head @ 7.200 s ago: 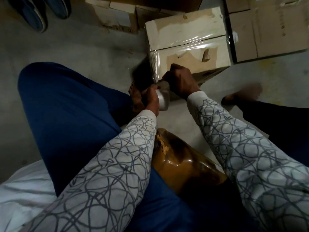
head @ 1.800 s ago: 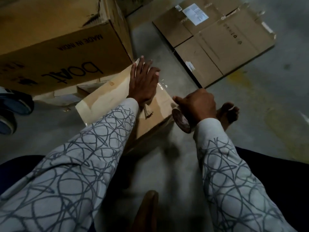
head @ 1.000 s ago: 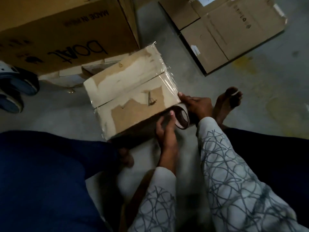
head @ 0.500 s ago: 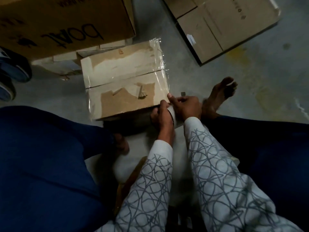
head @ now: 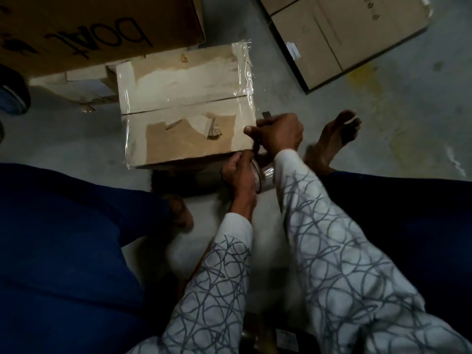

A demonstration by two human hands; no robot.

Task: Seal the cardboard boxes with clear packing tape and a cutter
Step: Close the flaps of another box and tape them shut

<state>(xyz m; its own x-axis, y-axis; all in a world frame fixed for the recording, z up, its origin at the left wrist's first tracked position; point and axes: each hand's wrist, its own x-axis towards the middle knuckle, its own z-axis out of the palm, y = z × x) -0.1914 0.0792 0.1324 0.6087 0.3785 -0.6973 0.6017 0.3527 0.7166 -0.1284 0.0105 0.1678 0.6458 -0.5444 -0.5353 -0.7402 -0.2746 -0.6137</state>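
A small worn cardboard box (head: 186, 108) lies on the concrete floor between my legs, with clear tape wrapped over its top and down both ends. My left hand (head: 238, 173) grips the clear tape roll (head: 261, 176) just below the box's near right corner. My right hand (head: 279, 134) is a fist around a dark cutter (head: 266, 114) at that same corner. One end of the cutter sticks out above the fist. The other end points down at the tape stretched between box and roll. The blade itself is too dark to make out.
A large brown "boat" carton (head: 102, 29) stands right behind the small box. Flattened cardboard (head: 332, 37) lies on the floor at the far right. My bare right foot (head: 332, 139) rests just right of my hands, and a dark shoe (head: 12, 93) sits at the left edge.
The roll has passed from my right hand to my left. My right hand now grips the cutter and has risen to the box's near right corner, above the roll.
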